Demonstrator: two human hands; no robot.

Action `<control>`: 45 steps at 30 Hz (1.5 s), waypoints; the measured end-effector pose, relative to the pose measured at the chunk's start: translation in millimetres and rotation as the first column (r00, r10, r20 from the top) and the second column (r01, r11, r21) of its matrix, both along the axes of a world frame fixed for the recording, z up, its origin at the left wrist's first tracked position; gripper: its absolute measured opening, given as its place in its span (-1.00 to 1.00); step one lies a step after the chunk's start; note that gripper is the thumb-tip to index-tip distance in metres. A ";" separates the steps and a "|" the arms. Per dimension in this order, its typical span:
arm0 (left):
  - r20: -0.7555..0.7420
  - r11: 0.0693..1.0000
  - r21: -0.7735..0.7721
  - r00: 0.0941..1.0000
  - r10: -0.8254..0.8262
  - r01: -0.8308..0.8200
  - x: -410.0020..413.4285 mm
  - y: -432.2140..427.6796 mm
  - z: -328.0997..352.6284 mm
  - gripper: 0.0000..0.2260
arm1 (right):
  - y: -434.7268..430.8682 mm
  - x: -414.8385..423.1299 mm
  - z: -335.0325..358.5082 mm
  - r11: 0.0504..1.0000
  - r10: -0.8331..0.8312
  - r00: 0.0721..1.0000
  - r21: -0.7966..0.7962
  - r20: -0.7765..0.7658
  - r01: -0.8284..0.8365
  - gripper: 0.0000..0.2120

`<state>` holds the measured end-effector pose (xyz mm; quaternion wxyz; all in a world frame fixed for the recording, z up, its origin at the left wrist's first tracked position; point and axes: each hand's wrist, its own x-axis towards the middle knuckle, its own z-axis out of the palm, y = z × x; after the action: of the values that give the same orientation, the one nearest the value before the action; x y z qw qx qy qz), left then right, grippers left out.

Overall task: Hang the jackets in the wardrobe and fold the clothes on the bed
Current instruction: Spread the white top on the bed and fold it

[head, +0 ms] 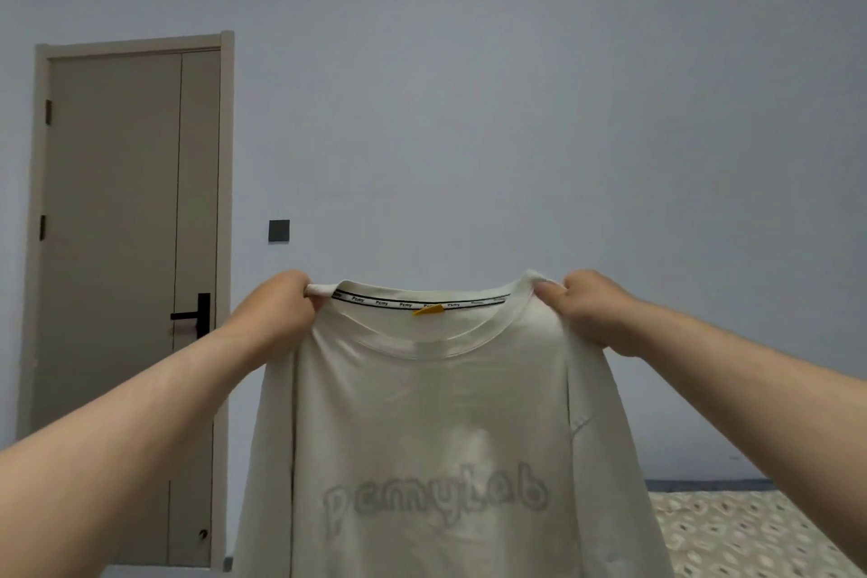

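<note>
- The shirt, a cream long-sleeved top, hangs in the air before the person, its pale print facing the camera.
- The left hand has its fingers curled round a bunch of cloth at one shoulder, just beside the neckline. The right hand pinches the other shoulder in the same way.
- Both arms reach forward, so the neckline is stretched roughly level between the hands. A yellow tag shows inside the back of the collar.
- The sleeves drop along either side of the body. The hem runs out of the bottom of the view, so I cannot tell whether it touches anything.
- The bed, with a patterned cover, lies low on the right, beyond the shirt.
- Behind is a plain wall, with a closed door on the left and a dark switch just beside its frame. No wardrobe or jacket shows.
- Step in hand, as I judge it: the folding part of the task, with one garment held out square before it goes down.
- The next move likely calls for lowering the shirt flat onto the bed, probably print down. The shoulders should be level so the body lands smooth, with the sleeves spread clear for folding in.
- Risk: the soft cloth will sag and bunch if one hand drops first.
</note>
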<state>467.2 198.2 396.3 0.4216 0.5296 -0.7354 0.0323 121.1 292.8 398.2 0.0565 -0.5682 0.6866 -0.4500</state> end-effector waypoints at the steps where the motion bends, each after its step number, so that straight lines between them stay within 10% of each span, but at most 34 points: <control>1: 0.011 0.999 -0.022 1.000 0.029 -0.029 0.6 -1.5 -0.7 -0.78 | -1.3 0.4 -4.1 1.000 -0.021 0.998 0.011 -0.052 0.022 -0.55; 7: 0.188 0.967 -0.220 0.967 0.173 -0.130 12.5 3.9 -5.2 -0.81 | -3.4 -6.2 -16.7 0.983 -0.054 0.973 -0.183 -0.222 0.013 -0.66; 16: 0.143 0.945 -0.232 0.953 0.267 -0.230 2.9 19.8 -25.7 -0.71 | -10.4 14.8 -55.9 0.839 -0.195 0.952 -0.464 0.235 0.286 -0.63; 20: 0.096 0.912 -0.323 0.950 0.297 -0.253 19.2 27.6 -16.4 -0.51 | 2.3 16.1 -24.5 0.763 -0.287 0.955 -0.585 0.074 0.275 -0.63; 31: -0.154 0.692 -0.681 0.971 0.181 -0.237 17.8 87.3 120.6 -0.52 | 72.6 16.6 106.4 0.460 -0.408 0.913 -0.862 0.006 0.211 -0.70; 37: -0.221 0.403 -0.876 0.963 0.154 -0.266 27.7 132.3 194.5 -0.43 | 130.0 17.5 173.7 0.279 -0.392 0.920 -0.948 0.033 0.153 -0.64; 41: -0.194 0.368 -0.897 0.966 0.171 -0.245 23.7 133.8 207.5 -0.47 | 135.4 14.0 185.0 0.329 -0.410 0.912 -0.929 0.018 0.167 -0.61; 45: -0.064 0.550 -0.823 0.985 0.158 -0.141 3.9 92.7 157.8 -0.54 | 102.3 -2.2 137.2 0.509 -0.406 0.913 -0.836 -0.022 0.206 -0.63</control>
<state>471.1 290.9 554.1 0.6090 0.3316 -0.5909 0.4122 118.9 395.1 535.4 -0.3683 -0.4425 0.4907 -0.6540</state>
